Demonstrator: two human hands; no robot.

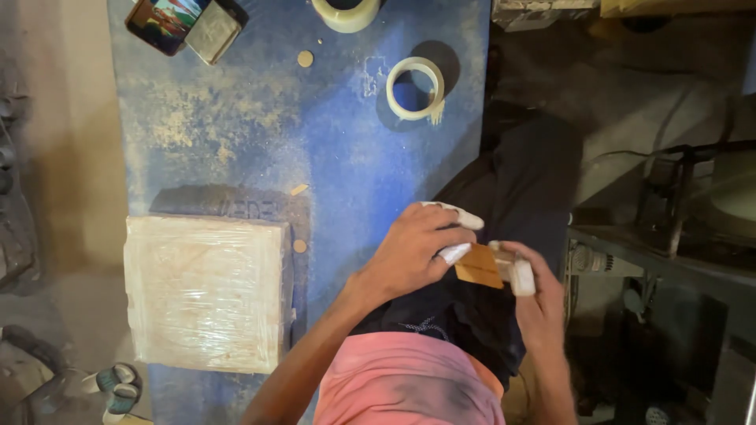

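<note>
At nine o'clock of the hands, on the dusty blue surface, lies a square block wrapped in clear film, flat and well apart from the work. Up at eleven o'clock sit a phone with a wallet-like case beside it, and at twelve o'clock two rolls of clear tape, one standing nearer, one cut by the frame edge.

Off the surface's right edge, over the lap, the left hand pinches a small tan piece, card or thin wood, between thumb and taped fingertips. At three o'clock of it the right hand closes on the same piece from the far side, its fingertips bandaged too (what else it may grip I cannot tell).

A good hold here, I judge, keeps the piece pinched near its edges with both hands close together, so the wrapped fingers do not slip.
</note>
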